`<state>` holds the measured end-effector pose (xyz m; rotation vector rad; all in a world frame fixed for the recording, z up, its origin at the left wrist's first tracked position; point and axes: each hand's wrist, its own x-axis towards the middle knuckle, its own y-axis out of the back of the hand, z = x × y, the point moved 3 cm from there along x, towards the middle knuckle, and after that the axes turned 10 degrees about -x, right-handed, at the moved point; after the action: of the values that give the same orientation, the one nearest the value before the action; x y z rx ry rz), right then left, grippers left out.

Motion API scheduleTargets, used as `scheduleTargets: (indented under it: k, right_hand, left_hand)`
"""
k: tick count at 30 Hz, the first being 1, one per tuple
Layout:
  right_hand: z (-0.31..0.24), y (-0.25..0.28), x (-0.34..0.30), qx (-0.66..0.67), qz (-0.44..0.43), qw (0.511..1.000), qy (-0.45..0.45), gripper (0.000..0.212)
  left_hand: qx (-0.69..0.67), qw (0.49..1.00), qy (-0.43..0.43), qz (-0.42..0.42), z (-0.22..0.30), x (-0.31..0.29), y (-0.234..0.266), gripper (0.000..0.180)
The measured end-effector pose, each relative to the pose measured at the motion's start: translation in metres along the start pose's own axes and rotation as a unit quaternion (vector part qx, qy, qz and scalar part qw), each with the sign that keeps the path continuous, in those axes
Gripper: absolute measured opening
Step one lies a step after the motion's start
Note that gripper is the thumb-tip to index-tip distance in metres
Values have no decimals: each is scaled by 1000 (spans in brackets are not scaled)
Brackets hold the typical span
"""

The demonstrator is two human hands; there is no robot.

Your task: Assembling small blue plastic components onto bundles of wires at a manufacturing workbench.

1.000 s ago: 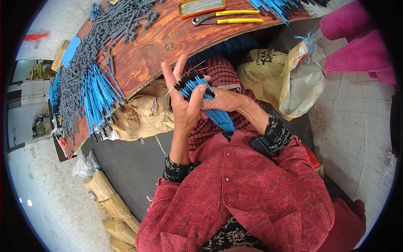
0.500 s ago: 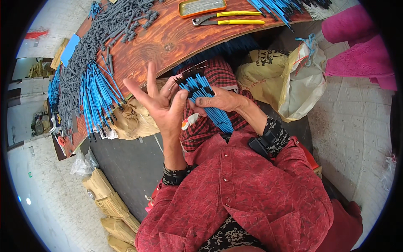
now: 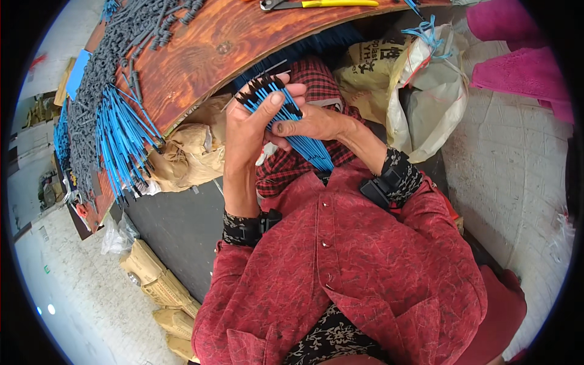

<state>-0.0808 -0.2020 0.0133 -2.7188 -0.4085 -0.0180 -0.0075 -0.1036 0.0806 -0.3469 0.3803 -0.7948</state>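
Observation:
A bundle of thin blue rods with black tips (image 3: 311,152) is held above my lap, its black ends pointing away from me. My right hand (image 3: 321,123) is wrapped round the middle of it, thumb on top. Nearer the black ends, my left hand (image 3: 244,132) closes on the same bundle; its thumb presses on top and its fingers curl behind. A short thin metal piece (image 3: 278,63) shows just past the black tips. How the left fingers lie underneath is partly hidden by the rods.
The wooden table (image 3: 188,79) curves ahead, with grey knotted-looking parts (image 3: 109,67) and more blue rods (image 3: 121,134) on its left. Yellow-handled pliers (image 3: 340,3) lie at its far edge. An open woven sack (image 3: 435,91) stands right; brown paper (image 3: 191,152) bulges below the table.
My left hand, spread open before, has come in and closed on the black-tipped end of the bundle. My right hand keeps its hold. The view has shifted, so the table sits higher.

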Motion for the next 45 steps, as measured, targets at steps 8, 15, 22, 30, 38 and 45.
scheduleTargets:
  k: [8, 15, 22, 30, 38, 45]
  right_hand:
    - [8, 5, 7, 20, -9, 1000, -18, 33]
    - [9, 4, 10, 45, 5, 998, -36, 38]
    - [-1, 10, 22, -41, 74, 996, 4, 47]
    - [0, 16, 26, -58, 39, 997, -20, 34]
    - [12, 17, 20, -40, 46, 998, -26, 32]
    - [-33, 11, 24, -27, 49, 998, -18, 32]
  left_hand:
    - [10, 1000, 21, -4, -4, 12, 19, 50]
    - [31, 999, 26, 14, -3, 11, 28, 50]
    - [28, 999, 12, 15, -3, 15, 27, 42]
    - [71, 996, 46, -32, 7, 17, 25, 40]
    - [60, 994, 68, -63, 9, 24, 26, 40]
    - [22, 998, 17, -58, 30, 28, 10, 39]
